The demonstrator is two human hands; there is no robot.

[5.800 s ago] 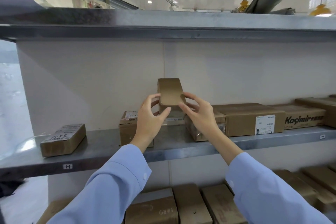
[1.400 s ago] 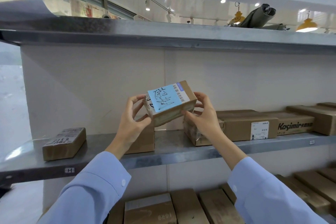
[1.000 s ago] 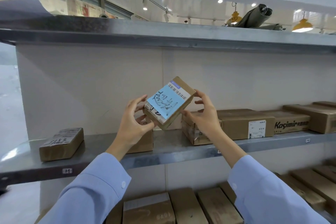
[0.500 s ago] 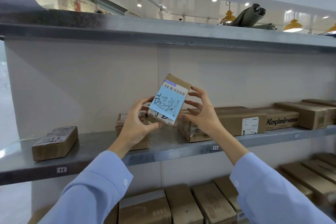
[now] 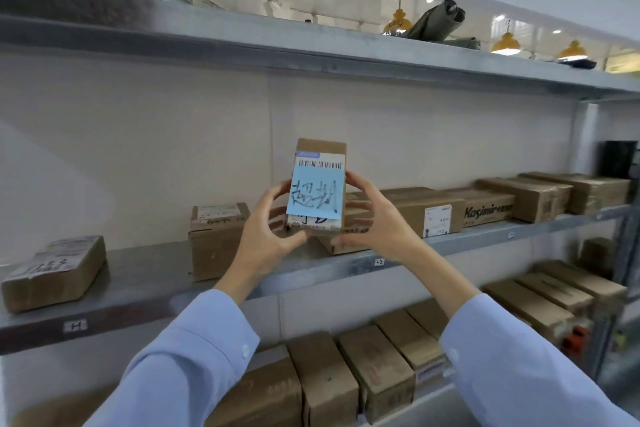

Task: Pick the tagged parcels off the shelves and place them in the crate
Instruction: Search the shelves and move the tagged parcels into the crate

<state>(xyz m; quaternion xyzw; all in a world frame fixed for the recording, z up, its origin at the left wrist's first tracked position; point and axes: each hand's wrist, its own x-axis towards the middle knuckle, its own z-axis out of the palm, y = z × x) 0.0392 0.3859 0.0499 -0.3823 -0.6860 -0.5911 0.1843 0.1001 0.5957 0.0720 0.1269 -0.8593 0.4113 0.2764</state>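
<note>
A small brown cardboard parcel (image 5: 322, 149) stands upright in the air in front of the middle shelf (image 5: 145, 274). A blue handwritten tag (image 5: 317, 196) and a barcode label cover its face. My left hand (image 5: 265, 237) grips its lower left side and bottom. My right hand (image 5: 375, 220) grips its right side, fingers curled round the edge. No crate is in view.
Other brown parcels sit on the middle shelf: one at far left (image 5: 55, 270), one behind my left hand (image 5: 213, 236), a row at right including a "Kasimir" box (image 5: 485, 206). More boxes (image 5: 346, 378) fill the lower shelf. A grey bag (image 5: 436, 19) lies on the top shelf.
The parcel has been turned from tilted to upright, tag facing me, still in both hands. The view has shifted left and upward along the shelf.
</note>
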